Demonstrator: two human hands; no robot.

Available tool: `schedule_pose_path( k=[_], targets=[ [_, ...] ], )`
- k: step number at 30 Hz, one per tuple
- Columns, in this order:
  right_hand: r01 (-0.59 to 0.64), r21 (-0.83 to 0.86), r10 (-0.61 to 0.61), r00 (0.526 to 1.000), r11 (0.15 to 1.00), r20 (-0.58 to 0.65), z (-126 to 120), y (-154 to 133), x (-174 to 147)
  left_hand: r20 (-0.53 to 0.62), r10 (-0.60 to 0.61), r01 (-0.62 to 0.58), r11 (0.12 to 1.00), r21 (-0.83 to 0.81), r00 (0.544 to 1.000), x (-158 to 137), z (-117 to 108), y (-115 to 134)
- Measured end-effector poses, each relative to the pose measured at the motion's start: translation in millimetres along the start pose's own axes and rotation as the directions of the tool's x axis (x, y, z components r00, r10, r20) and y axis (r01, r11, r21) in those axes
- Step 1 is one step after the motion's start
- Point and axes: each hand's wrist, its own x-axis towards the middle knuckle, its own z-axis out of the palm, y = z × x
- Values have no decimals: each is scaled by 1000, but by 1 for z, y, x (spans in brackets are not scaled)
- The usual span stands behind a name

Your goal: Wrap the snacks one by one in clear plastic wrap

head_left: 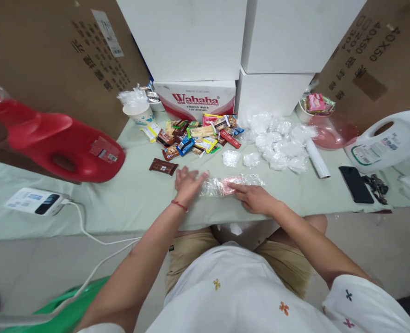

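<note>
A pink snack packet lies on a strip of clear plastic film near the table's front edge. The index finger of my right hand presses on the packet, while its other fingers are curled in. My left hand rests on the cloth with its fingers spread, its thumb by the film's left end. Just beyond it lies a brown-wrapped bar. Farther back is a heap of wrapped snacks. Two small plastic-wrapped bundles lie behind the film.
Crumpled plastic bundles and a film roll are at right, near a phone and white jug. A red jug, paper cup and cabled white device stand left. Boxes line the back.
</note>
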Motion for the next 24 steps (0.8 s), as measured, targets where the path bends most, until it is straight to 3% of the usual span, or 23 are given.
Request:
schedule_pose_path(
  k=[5,8,12,14,16,17,18,20,21,22,24],
  targets=[
    [4,111,9,993,994,-116,6,2,-4,212,10,-25,997,72,977,-30,-6,17],
    [-12,114,29,989,993,-148,13,-3,1,186,-19,32,997,-70,982,-35,-10,31],
    [1,170,27,986,985,-162,18,-8,7,260,69,-17,980,-198,963,-34,19,63],
    [56,297,0,982,953,-187,17,-4,5,269,125,-83,983,-161,955,-35,40,74],
    [37,445,100,955,895,-280,15,5,-1,239,168,-157,985,-66,956,-39,55,79],
    [-34,498,232,911,866,-341,13,10,-4,228,190,-194,981,-4,955,-41,59,80],
    [-147,531,398,828,835,-396,12,16,-7,225,212,-233,970,67,951,-44,62,80],
    [-430,535,674,592,727,-441,12,26,-9,236,237,-284,939,195,943,-48,61,79],
    [-556,500,748,507,664,-428,12,30,-9,243,232,-289,928,235,942,-50,60,79],
    [-652,446,788,468,614,-400,13,33,-6,242,226,-288,920,265,944,-52,57,79],
    [-733,341,806,497,588,-322,13,35,2,213,242,-299,906,301,947,-53,53,80]
  ],
)
